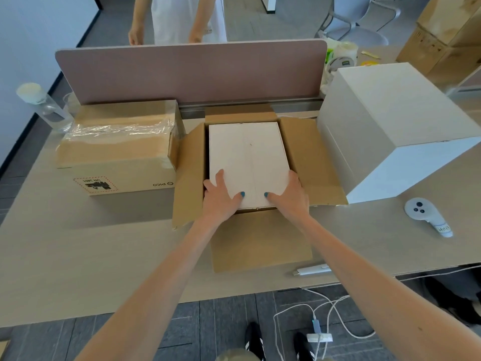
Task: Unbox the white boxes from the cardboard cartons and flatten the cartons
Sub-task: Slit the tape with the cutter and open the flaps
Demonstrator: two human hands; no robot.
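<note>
An open cardboard carton (309, 162) lies in the middle of the desk with all flaps folded out. A white box (247, 155) fills it, top face showing. My left hand (221, 199) holds the box's near left corner, thumb on top and outer fingers at the left edge. My right hand (290, 195) holds the near right corner, thumb on top, fingers tucked down the right side between box and carton wall. A sealed, taped carton (117, 149) sits to the left. A larger white box (390, 121) stands on the right.
A pink desk partition (190, 71) runs along the back, with a person (177, 19) standing behind it. A clear bottle (44, 108) stands far left. A white controller (424, 216) and a silver cutter (312, 270) lie at right. More cartons (442, 40) are stacked back right.
</note>
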